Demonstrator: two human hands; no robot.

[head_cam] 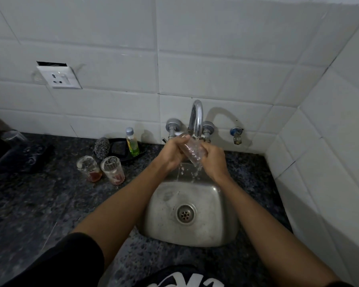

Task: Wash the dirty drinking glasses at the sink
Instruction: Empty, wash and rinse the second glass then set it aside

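A clear drinking glass (192,151) lies tilted under the running chrome tap (197,119), over the steel sink (214,214). My left hand (173,151) grips its upper end and my right hand (212,157) holds its lower end. Water runs off the glass and splashes down into the basin. Two dirty glasses stand upright on the dark counter to the left: one with reddish-brown liquid (89,168) and one with pink residue (113,170).
Behind the dirty glasses sit a steel scrubber (101,147), a black soap dish (120,149) and a small bottle of yellow-green liquid (132,142). A dark object (23,157) lies at far left. A wall socket (59,76) is above; a tiled wall closes the right side.
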